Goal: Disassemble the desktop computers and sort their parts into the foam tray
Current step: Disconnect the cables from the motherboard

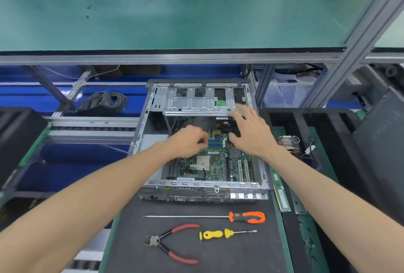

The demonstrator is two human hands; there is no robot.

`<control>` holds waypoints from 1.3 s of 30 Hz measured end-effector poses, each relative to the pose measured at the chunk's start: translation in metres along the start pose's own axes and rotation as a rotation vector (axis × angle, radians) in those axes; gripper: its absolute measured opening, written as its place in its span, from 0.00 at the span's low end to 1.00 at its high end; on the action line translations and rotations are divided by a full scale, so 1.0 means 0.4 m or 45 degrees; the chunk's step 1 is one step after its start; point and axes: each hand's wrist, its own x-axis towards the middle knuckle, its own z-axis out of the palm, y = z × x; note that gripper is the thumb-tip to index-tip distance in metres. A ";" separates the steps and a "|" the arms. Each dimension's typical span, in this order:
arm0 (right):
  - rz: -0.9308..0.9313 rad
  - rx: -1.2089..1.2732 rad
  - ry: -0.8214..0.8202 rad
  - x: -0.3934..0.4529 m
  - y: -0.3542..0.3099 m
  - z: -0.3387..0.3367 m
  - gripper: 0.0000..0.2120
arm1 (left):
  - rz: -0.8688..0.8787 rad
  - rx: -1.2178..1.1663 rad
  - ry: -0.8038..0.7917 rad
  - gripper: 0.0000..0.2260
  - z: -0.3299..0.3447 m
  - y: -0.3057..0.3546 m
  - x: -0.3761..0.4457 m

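Observation:
An opened desktop computer case (153, 102) lies on the bench with its green motherboard (218, 163) exposed. My left hand (188, 141) hovers over the board's upper left with fingers curled by the blue and green memory slots (216, 143); I cannot tell whether it holds anything. My right hand (251, 132) reaches in from the right with fingers spread, above the black cables under the silver drive cage (196, 102). A black foam tray (328, 124) stands to the right of the case, with a heatsink (289, 143) in it.
On the black mat before the case lie an orange-handled long screwdriver (247, 217), a yellow-handled short screwdriver (218, 234) and red-handled pliers (172, 243). Memory sticks (282, 198) lie right of the case. A coil of grey cable (105, 101) sits at the back left.

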 end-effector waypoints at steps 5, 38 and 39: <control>-0.150 -0.116 -0.060 -0.108 -0.026 0.008 0.23 | -0.008 -0.070 0.065 0.07 0.007 0.030 -0.077; -0.346 -0.299 -0.441 -0.449 -0.176 0.210 0.15 | -0.093 0.121 0.309 0.05 0.370 0.053 -0.413; -0.373 -0.283 -0.452 -0.448 -0.172 0.193 0.12 | -0.070 0.037 0.353 0.04 0.362 0.053 -0.425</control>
